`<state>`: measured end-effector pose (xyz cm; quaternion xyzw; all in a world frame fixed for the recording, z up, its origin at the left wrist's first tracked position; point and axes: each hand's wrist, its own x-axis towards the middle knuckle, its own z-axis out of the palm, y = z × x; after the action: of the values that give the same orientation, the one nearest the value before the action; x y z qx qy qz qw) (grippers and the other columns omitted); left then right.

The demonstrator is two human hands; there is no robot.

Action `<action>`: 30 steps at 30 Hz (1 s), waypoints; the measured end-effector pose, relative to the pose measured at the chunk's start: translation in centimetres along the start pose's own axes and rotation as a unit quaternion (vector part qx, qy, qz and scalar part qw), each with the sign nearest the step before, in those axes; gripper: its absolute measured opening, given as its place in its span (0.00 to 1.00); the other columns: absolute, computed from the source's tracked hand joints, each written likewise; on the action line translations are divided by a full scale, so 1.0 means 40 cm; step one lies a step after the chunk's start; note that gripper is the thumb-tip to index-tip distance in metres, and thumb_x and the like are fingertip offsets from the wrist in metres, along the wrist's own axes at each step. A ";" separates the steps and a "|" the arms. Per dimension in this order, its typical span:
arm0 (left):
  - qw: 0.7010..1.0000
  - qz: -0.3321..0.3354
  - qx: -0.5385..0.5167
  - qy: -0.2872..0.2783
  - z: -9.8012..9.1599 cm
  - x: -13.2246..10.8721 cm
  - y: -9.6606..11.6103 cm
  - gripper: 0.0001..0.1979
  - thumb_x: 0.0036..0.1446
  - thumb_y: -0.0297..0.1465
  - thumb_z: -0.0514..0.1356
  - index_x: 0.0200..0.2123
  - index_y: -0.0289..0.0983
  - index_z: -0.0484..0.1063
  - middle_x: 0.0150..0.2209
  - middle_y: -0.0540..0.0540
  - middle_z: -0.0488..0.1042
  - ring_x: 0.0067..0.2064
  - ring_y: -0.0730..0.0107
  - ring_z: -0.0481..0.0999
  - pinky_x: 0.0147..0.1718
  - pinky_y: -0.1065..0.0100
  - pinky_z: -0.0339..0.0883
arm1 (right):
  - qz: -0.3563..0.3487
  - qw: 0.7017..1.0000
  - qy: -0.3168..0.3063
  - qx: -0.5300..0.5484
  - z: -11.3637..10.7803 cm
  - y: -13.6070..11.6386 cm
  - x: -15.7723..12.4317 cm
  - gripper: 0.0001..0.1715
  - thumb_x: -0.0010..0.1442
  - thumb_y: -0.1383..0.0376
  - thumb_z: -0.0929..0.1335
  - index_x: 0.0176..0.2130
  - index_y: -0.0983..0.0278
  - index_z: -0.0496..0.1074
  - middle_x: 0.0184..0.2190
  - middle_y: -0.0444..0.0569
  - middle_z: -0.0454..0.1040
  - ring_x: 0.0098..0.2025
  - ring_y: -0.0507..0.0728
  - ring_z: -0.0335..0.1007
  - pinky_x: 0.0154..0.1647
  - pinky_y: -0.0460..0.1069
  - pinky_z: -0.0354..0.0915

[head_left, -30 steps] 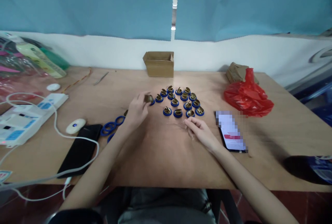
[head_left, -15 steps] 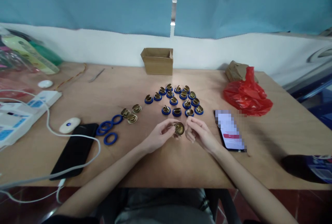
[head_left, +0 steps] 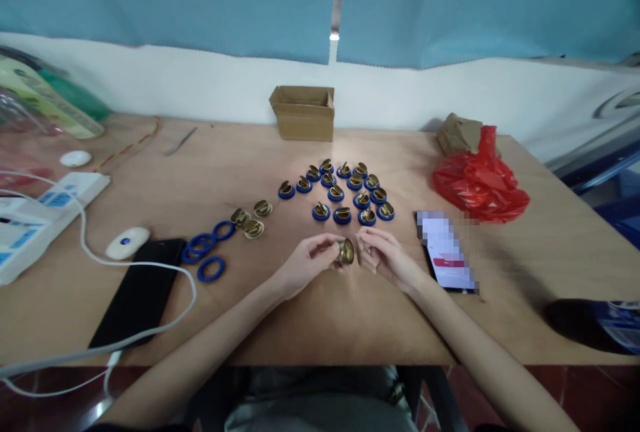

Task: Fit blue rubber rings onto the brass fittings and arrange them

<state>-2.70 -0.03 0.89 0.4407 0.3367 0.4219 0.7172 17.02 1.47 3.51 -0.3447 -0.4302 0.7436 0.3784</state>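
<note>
My left hand (head_left: 317, 259) pinches a round brass-coloured metal fitting (head_left: 345, 252) on its side, the hollow face turned to the right. Close beside it, my right hand (head_left: 385, 255) has its thumb and fingers pressed together near the fitting's open face. Something thin and small may be between those fingertips, but I cannot make it out. Beyond my hands stand several brass fittings seated in blue rings (head_left: 343, 216). To the left lie three loose brass fittings (head_left: 253, 228) without rings, and several loose blue rings (head_left: 211, 269).
A dark phone (head_left: 140, 292) under a white cable and a power strip (head_left: 47, 219) lie left. A lit phone (head_left: 445, 252), a red plastic bag (head_left: 480, 182) and a dark bottle (head_left: 590, 325) are right. A cardboard box (head_left: 305, 122) stands at the back.
The brass fitting in my left hand has turned so its open face points more to the right. My right hand stays close beside it. The view has shifted slightly.
</note>
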 end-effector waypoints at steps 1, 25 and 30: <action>1.000 -0.002 -0.005 0.005 -0.001 0.001 0.001 0.21 0.56 0.43 0.68 0.45 0.32 0.76 0.36 0.44 0.79 0.33 0.71 0.77 0.35 0.68 0.72 | 0.001 1.000 -0.007 0.005 -0.001 0.001 0.000 0.17 0.64 0.57 0.70 0.29 0.64 0.68 0.15 0.36 0.60 0.17 0.47 0.53 0.20 0.45 0.49; 0.998 -0.030 -0.052 0.000 -0.003 0.001 0.011 0.19 0.52 0.41 0.72 0.43 0.34 0.79 0.36 0.45 0.77 0.37 0.70 0.75 0.39 0.67 0.70 | -0.074 0.962 -0.050 -0.258 0.013 -0.020 -0.021 0.11 0.66 0.58 0.69 0.34 0.62 0.68 0.27 0.41 0.66 0.27 0.50 0.61 0.29 0.46 0.59; 0.996 -0.028 -0.086 0.003 -0.002 0.002 0.006 0.18 0.55 0.43 0.69 0.42 0.36 0.78 0.37 0.46 0.75 0.40 0.69 0.74 0.43 0.66 0.67 | -0.207 0.857 -0.019 -0.472 0.027 0.000 -0.032 0.11 0.67 0.62 0.67 0.32 0.61 0.65 0.27 0.43 0.66 0.28 0.52 0.62 0.31 0.48 0.59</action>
<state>-2.81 0.13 1.08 0.3670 0.3135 0.4301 0.7629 16.72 -0.05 4.16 -0.3704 -0.7984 0.3620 0.3070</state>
